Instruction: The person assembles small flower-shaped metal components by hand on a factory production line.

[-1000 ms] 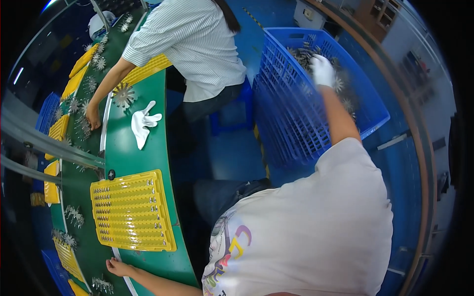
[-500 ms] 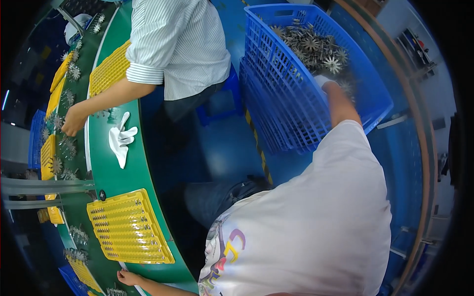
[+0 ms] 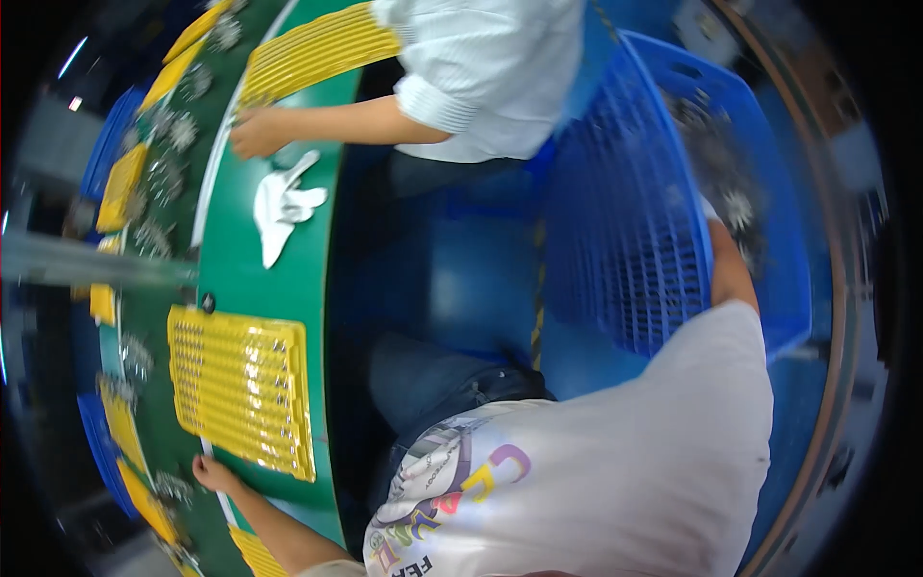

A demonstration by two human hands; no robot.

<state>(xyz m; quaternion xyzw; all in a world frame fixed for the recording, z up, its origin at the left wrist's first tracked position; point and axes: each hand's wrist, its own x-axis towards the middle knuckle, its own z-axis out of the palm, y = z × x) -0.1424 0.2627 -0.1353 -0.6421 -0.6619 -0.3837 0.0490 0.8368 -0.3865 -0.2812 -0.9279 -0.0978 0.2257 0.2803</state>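
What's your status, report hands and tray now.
Left hand bare, resting at yellow tray corner. Right hand reaching into blue basket, hidden behind its wall. Co-worker's hand and white glove ahead.

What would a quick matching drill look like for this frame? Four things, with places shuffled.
Things:
1. yellow tray
2. white glove
3. left hand
4. blue basket

Places:
A. on the person's right, with the right arm reaching into it
B. lying loose on the green table, near a co-worker's hand
C. flat on the green table, in front of the person
D. at the near corner of the yellow tray

Pairs: 1-C, 2-B, 3-D, 4-A
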